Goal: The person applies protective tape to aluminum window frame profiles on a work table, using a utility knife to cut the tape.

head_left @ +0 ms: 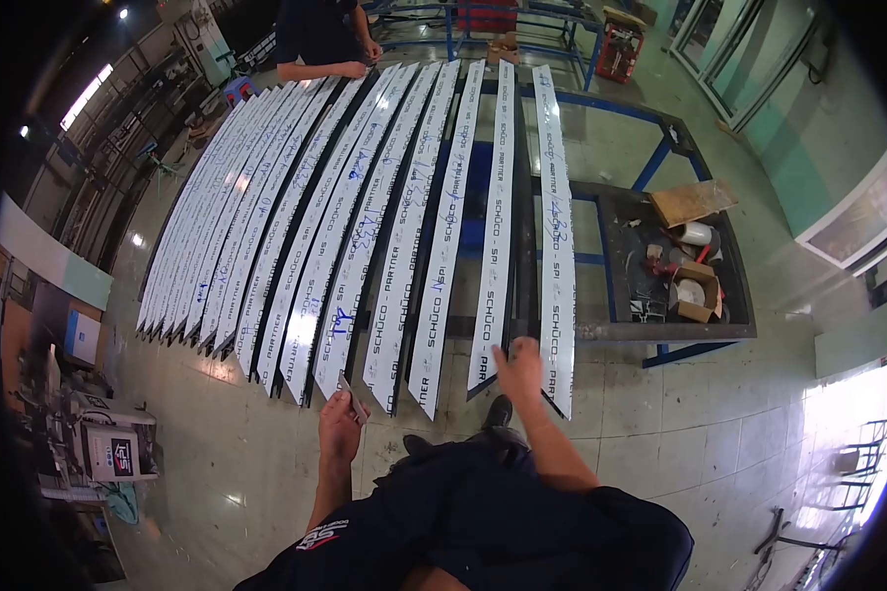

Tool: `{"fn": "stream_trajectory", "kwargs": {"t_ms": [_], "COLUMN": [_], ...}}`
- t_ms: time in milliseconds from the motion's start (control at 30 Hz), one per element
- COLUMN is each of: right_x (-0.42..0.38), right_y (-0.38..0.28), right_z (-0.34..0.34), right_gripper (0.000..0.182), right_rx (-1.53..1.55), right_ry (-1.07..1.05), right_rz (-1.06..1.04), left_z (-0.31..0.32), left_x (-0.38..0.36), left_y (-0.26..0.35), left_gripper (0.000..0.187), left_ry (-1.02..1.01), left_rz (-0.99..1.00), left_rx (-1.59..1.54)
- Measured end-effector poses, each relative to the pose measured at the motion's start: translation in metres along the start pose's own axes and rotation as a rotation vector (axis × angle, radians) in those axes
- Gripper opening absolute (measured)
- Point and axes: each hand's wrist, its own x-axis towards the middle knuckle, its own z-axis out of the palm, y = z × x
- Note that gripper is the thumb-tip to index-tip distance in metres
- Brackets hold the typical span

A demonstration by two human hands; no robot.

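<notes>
White-filmed profiles [396, 286] lie side by side in front of our two hands, running away from us, their near ends cut at a slant. They carry printed lettering and blue handwritten marks. Our left hand [341, 424] is closed around a small grey piece [353, 396], flat in shape, and is just beside the near ends of the middle strips. Our right hand [517, 369] is farther along the row, fingers bent and held rather narrow, at the near end of the second strip from the right [495, 246]; whether the fingers pinch it or only rest against it, we cannot tell. Just right of that hand lies the rightmost strip [559, 246], with a gap between the two.

To the left of our left hand, the strips stand much closer together. Well beyond our hands, at the far ends, a co-worker [310, 30] in a dark top leans with a forearm close to the strips. Right of our right hand and a little beyond it, a dark shelf [650, 327] bears a cardboard flap [690, 202], a white roll [696, 234] and an open box [700, 307]. Beneath our hands we see our dark shoe [500, 410] on the tiled floor [237, 443].
</notes>
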Motion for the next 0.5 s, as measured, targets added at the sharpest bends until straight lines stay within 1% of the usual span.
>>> {"fn": "stream_trajectory", "kwargs": {"t_ms": [33, 67, 133, 167, 267, 300, 400, 500], "right_x": [-0.005, -0.006, -0.008, -0.005, 0.004, 0.006, 0.006, 0.002], "right_y": [0.009, 0.019, 0.008, 0.004, 0.000, 0.005, 0.030, 0.044], "right_z": [0.024, 0.043, 0.060, 0.064, 0.052, 0.043, 0.038, 0.061], "right_gripper": [0.068, 0.072, 0.078, 0.091, 0.100, 0.091, 0.074, 0.064], "right_rx": [-0.028, -0.048, -0.079, -0.080, -0.134, 0.118, 0.937, 1.005], "right_ry": [0.039, 0.098, 0.211, 0.253, 0.153, 0.037, -0.349, -0.177], "right_rz": [-0.005, 0.037, 0.123, 0.271, 0.522, 0.587, 0.759, 0.633], "left_z": [-0.002, -0.006, -0.007, -0.007, -0.015, -0.019, -0.034, -0.041], "left_x": [0.000, 0.000, -0.002, -0.004, -0.011, -0.011, -0.009, -0.005], "left_y": [-0.002, -0.004, -0.001, 0.000, 0.002, 0.001, -0.004, -0.005], "left_gripper": [0.009, 0.010, 0.010, 0.010, 0.011, 0.011, 0.012, 0.012], "left_ry": [-0.008, -0.014, -0.012, -0.005, 0.027, 0.034, 0.052, -0.011], "left_rz": [-0.006, -0.009, 0.001, 0.009, 0.028, 0.033, 0.040, 0.029], "left_rx": [0.008, 0.016, 0.021, 0.015, 0.014, 0.014, -0.013, -0.032]}}
